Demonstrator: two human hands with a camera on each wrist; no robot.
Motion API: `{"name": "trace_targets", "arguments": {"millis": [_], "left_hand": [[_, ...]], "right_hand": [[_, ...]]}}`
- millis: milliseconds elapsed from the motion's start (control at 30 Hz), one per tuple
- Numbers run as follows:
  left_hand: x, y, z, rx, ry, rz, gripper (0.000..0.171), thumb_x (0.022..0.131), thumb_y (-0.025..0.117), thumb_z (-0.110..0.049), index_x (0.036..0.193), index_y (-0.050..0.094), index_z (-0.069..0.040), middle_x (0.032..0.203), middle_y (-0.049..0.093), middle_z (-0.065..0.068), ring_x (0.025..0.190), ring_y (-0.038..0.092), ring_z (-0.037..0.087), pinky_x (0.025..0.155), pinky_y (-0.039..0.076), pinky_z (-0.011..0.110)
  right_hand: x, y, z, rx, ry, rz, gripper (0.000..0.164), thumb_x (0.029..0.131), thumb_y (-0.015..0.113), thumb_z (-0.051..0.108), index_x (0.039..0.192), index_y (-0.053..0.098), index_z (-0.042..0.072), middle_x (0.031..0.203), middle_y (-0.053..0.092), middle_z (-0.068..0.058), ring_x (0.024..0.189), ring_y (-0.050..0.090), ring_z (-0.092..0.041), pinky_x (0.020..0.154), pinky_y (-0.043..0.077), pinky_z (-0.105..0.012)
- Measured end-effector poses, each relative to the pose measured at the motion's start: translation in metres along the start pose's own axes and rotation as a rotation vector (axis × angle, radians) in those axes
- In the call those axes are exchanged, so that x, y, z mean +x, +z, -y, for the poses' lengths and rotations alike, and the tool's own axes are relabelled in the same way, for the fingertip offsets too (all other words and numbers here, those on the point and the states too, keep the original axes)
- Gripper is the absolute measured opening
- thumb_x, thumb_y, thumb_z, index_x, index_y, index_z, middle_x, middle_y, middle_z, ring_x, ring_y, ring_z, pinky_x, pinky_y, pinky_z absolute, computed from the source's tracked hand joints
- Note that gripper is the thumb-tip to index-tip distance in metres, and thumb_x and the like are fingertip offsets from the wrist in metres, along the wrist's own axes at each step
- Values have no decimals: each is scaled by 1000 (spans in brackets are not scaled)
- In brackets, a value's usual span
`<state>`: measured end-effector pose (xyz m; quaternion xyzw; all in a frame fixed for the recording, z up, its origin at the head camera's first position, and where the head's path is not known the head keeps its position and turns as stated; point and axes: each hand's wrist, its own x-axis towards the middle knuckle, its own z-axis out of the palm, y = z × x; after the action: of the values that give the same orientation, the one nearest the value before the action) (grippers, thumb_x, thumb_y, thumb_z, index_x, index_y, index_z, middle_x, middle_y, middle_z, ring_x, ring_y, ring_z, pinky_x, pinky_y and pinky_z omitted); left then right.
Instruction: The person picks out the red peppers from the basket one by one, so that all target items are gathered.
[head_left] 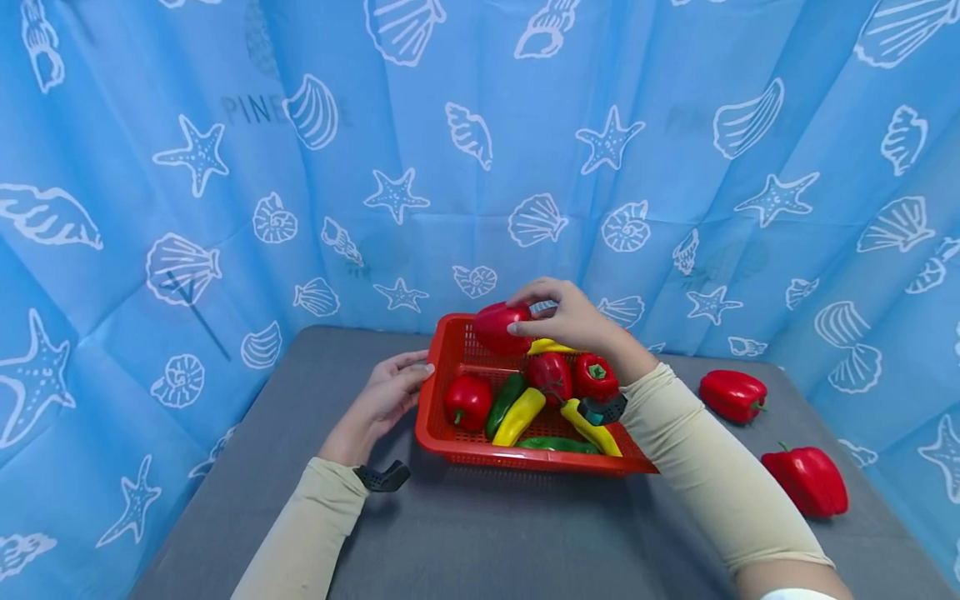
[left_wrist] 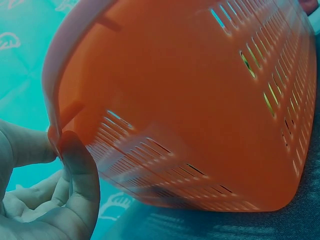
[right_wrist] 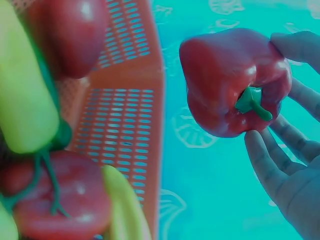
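My right hand (head_left: 566, 321) grips a red bell pepper (head_left: 495, 327) over the far left part of an orange-red plastic basket (head_left: 425, 421). In the right wrist view the fingertips hold that pepper around its stem end, with the green stem (right_wrist: 252, 102) showing. My left hand (head_left: 381, 398) pinches the basket's left rim; the left wrist view has thumb and finger on the rim (left_wrist: 55, 107). Inside the basket lie a red bell pepper (head_left: 468, 402), another red pepper (head_left: 595, 377), a tomato (head_left: 550, 375), yellow peppers (head_left: 519, 417), green peppers (head_left: 558, 444) and a yellow piece (head_left: 550, 345).
Two red bell peppers, one farther back (head_left: 732, 395) and one nearer (head_left: 806, 481), lie on the grey table (head_left: 480, 542) to the right of the basket. A blue curtain (head_left: 465, 208) with white sea-shell prints hangs behind and around the table.
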<state>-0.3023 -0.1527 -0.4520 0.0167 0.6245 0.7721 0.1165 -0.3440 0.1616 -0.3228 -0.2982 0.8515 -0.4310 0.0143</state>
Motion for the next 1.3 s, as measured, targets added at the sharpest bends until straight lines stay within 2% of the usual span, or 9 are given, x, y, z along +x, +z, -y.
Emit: {"name": "trace_targets", "arguments": {"millis": [133,233,300,367,533,800,1033,1167,1300], "left_hand": [[-1,0,-2,11,-5,-4,51,106,66,-18,153,51,-7,149,63,21,117,73,27,92,64,32],[-1,0,-3,6,-7,-7,50,106,65,-17,153,51,-6,149,62,22,119,72,29,91,64,32],[-1,-1,-5,4,-5,-9,50,106,65,-17,153,51,-6,149,62,22,121,71,31,91,64,32],[-1,-1,-6,1,-4,-12,50,106,65,-17,152,51,-6,149,62,22,123,71,32,91,64,32],[-1,-1,-5,7,0,-23,50,105,66,-17,153,52,-7,149,62,21,123,71,33,93,64,33],[-4,-2,-5,4,1,-20,51,105,67,-18,153,52,-7,150,62,21,123,71,33,92,64,33],[-2,-4,-5,-5,-5,-20,49,105,68,-19,151,54,-9,148,63,19,123,71,34,93,64,33],[-1,-3,-3,-10,-6,-30,48,105,68,-19,150,55,-9,145,65,19,120,73,32,92,64,32],[0,0,0,-17,-10,-23,47,105,67,-18,150,55,-7,145,63,20,118,73,29,92,64,32]], "right_hand": [[-18,-14,8,23,-19,-49,32,95,82,19,124,76,9,135,65,-9,126,60,-26,109,55,-56],[-33,-25,10,0,-19,-100,32,96,80,18,126,75,8,137,64,-9,129,57,-25,109,56,-52],[-43,-32,9,-14,-12,-143,33,96,80,16,127,74,8,138,63,-9,130,55,-24,107,58,-45],[-52,-38,8,-37,-2,-184,34,95,81,14,128,74,8,138,63,-9,130,55,-22,103,60,-32],[-78,-51,0,-65,34,-261,38,93,82,14,130,74,8,138,63,-8,126,55,-15,93,54,-10],[-124,-68,-16,-110,73,-374,44,93,82,11,135,70,7,138,61,-7,123,54,-6,87,54,-6],[-168,-82,-27,-155,175,-464,52,90,86,11,138,66,6,135,58,6,120,53,-2,80,55,-6],[-199,-89,-33,-166,257,-489,53,93,84,16,141,64,10,133,55,18,113,56,6,74,57,-8],[-231,-96,-40,-183,302,-529,51,94,82,16,142,64,12,128,56,27,110,55,13,75,53,-3]]}}
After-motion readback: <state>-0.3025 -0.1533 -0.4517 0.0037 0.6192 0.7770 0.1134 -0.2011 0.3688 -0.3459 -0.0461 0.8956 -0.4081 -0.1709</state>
